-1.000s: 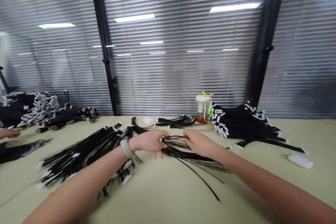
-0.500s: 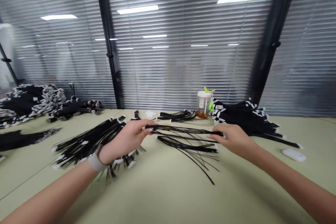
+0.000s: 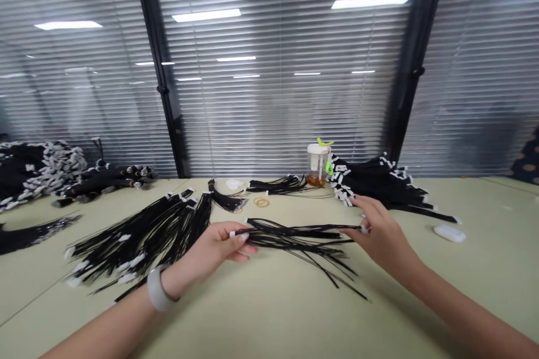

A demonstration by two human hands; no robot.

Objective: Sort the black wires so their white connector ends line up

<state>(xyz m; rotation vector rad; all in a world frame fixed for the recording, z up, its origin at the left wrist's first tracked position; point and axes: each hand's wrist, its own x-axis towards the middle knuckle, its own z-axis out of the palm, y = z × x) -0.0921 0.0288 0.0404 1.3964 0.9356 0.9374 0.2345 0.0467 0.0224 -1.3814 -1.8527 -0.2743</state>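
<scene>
A bundle of thin black strips [image 3: 295,234] is stretched level between my two hands, low over the pale green table [image 3: 269,314]. My left hand [image 3: 214,247] pinches the bundle's left end, a white band on that wrist. My right hand [image 3: 379,233] grips the right end with thumb and fingers. Loose strands trail from the bundle down to the right onto the table.
A big pile of black strips with white tags [image 3: 138,233] lies left of my hands. Another heap [image 3: 379,185] is at the back right beside a clear jar with a white lid [image 3: 316,165]. Rubber bands [image 3: 261,202], a white object [image 3: 450,233] and more piles [image 3: 42,171] far left.
My hands drew apart along the bundle, pulling it straight, then lowered it closer to the table. The view shifted slightly to the right.
</scene>
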